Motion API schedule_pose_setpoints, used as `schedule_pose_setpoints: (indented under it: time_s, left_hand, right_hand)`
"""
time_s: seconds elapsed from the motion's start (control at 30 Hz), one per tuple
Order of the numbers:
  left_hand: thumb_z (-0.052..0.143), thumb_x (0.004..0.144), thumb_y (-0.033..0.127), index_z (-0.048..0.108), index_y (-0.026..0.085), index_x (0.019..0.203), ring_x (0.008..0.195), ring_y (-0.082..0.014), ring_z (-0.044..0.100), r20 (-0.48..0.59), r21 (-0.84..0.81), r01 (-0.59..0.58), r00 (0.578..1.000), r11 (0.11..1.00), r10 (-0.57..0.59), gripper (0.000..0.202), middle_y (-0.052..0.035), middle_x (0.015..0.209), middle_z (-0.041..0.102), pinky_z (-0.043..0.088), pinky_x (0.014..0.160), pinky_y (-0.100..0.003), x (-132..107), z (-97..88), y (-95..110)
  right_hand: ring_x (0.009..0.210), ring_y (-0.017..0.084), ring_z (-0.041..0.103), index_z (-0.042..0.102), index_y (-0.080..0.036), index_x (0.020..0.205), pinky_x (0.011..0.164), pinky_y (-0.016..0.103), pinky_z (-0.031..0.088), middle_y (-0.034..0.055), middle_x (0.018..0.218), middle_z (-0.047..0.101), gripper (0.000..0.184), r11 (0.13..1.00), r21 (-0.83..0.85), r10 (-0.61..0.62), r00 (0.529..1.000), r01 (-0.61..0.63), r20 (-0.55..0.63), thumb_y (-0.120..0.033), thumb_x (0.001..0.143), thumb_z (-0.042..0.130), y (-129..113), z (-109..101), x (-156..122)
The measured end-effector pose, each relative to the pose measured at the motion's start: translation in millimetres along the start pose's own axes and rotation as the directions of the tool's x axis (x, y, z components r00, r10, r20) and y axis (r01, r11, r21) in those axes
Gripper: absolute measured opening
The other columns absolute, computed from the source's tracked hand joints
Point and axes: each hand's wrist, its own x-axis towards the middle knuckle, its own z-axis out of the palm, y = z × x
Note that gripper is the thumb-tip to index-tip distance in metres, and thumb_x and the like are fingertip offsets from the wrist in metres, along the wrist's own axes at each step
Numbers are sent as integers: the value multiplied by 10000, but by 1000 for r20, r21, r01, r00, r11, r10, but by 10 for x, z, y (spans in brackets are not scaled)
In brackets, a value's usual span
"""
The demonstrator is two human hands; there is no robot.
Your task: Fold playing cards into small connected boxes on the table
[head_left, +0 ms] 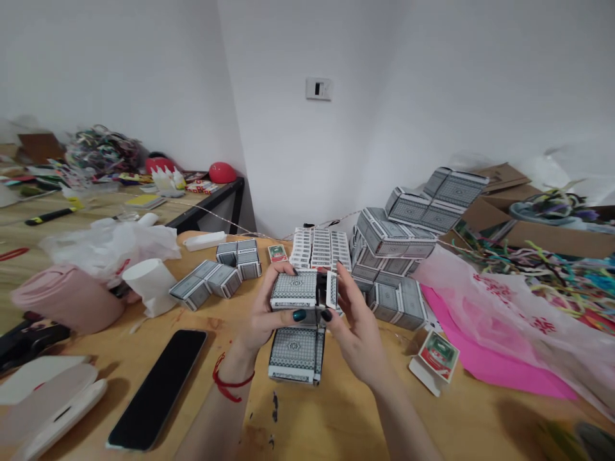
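Note:
My left hand is closed round a small box of playing cards with a grey patterned back, held just above the wooden table. My right hand meets it from the right, its fingers pinching the box's open end flap. Both thumbs, with dark nail polish, press on the box's near edge. A red string circles my left wrist. Another card box lies flat on the table right under my hands.
Stacked card boxes stand behind my right hand, loose ones at the left. A black phone lies near left, by a white cup and plastic bags. Pink sheets and a cardboard box fill the right.

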Motion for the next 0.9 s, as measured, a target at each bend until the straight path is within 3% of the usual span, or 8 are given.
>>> schedule_pose_setpoints:
  time_s: [0.17, 0.33, 0.47, 0.67, 0.9]
  left_hand:
    - [651, 704, 310, 443, 256, 1038, 795, -146, 515, -66, 72, 42, 997, 996, -37, 397, -5, 960, 517, 422, 686, -236, 31, 38, -39]
    - [612, 734, 383, 506, 248, 995, 853, -167, 509, -163, 245, 99, 985, 964, -59, 313, -11, 1037, 518, 409, 735, -252, 63, 48, -57]
    - [601, 739, 385, 523, 240, 973, 786, -164, 505, -120, 307, 143, 987, 941, -110, 287, -7, 939, 539, 404, 722, -266, 82, 40, -46]
    - [582, 757, 360, 523, 224, 957, 790, -157, 477, -91, 353, 172, 985, 920, -149, 249, -3, 921, 521, 386, 734, -258, 93, 25, -27]
    - [544, 795, 331, 538, 223, 955, 913, -188, 470, -19, 346, 148, 988, 927, -151, 193, -17, 966, 526, 369, 812, -277, 93, 38, -61]
  right_hand:
    - [1217, 208, 423, 339, -303, 1327, 973, 381, 384, 50, 1361, 415, 484, 997, 72, 22, 998, -18, -56, -355, 863, 469, -15, -14, 26]
    - [1200, 213, 411, 530, -270, 1094, 912, 374, 420, 73, 1284, 447, 243, 991, -100, -107, 979, 91, -171, -301, 865, 454, -19, -5, 30]
    - [1067, 201, 486, 559, -245, 937, 883, 382, 415, 75, 1101, 521, 126, 978, -166, -153, 976, 127, -154, -240, 858, 461, 6, -34, 41]
    - [988, 194, 489, 577, -224, 843, 825, 359, 428, 70, 1029, 486, 107, 995, -92, -50, 997, 44, -66, -240, 848, 472, 20, -85, 68]
    - [897, 184, 490, 595, -214, 774, 724, 303, 453, 65, 949, 468, 118, 998, -66, -5, 998, 1, -58, -280, 824, 511, 29, -105, 73]
